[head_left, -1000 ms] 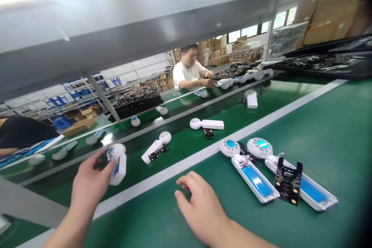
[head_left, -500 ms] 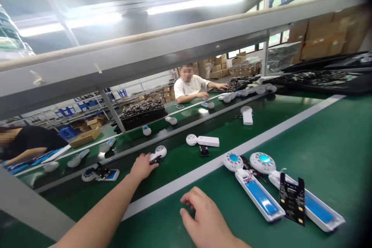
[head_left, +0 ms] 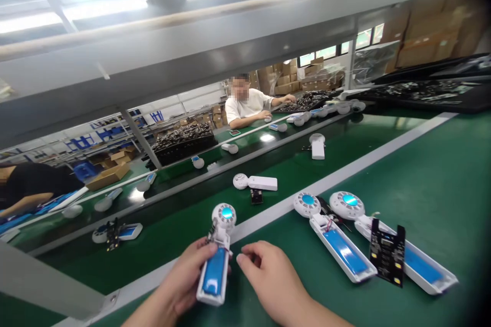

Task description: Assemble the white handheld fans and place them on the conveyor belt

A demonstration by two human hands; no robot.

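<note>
My left hand [head_left: 187, 271] is closed round a small white fan [head_left: 218, 260], tilted upright at the belt's near edge, its round head up and the blue battery in its handle showing. Just right of it is my right hand [head_left: 270, 276], fingers curled, thumb close to the index finger, nothing visible between them. On the green bench to the right lie two opened fans, one nearer [head_left: 347, 255] and one farther right [head_left: 429, 271], each with a blue battery. A black circuit board [head_left: 387, 253] leans across the right one.
White fans [head_left: 263, 183] [head_left: 318, 147] lie on the green belt [head_left: 184, 189], and another [head_left: 130, 231] with a black board lies at left. A person [head_left: 249, 107] sits across it; another person's arm [head_left: 34, 199] is at far left. A metal post [head_left: 49, 271] stands near left.
My left hand has come back from the belt with a fan, now turned battery side up beside my right hand. Fans on the belt have shifted left. The view has tilted slightly.
</note>
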